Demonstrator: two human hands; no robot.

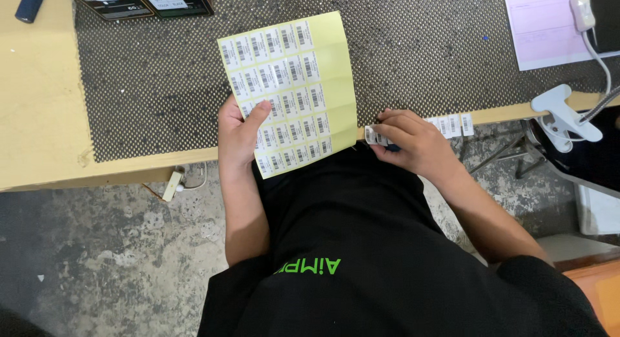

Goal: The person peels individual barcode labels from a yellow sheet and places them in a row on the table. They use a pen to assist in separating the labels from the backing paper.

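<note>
My left hand [237, 132] holds a yellow backing sheet [336, 66] covered with several rows of small white barcode stickers, thumb pressed on its lower left part. The sheet tilts over the front edge of the table. My right hand [413, 142] is just right of the sheet, pinching one small white barcode sticker [374, 137] between thumb and fingers. A short row of white stickers [452, 124] hangs stuck along the table's front edge beside my right hand.
A dark perforated mat [161, 85] covers the pale wooden table [39, 117]. Black boxes [139, 1] lie at the far left, a pink paper [542, 27] at the far right. A white clamp lamp [562, 114] grips the table edge. Concrete floor lies below.
</note>
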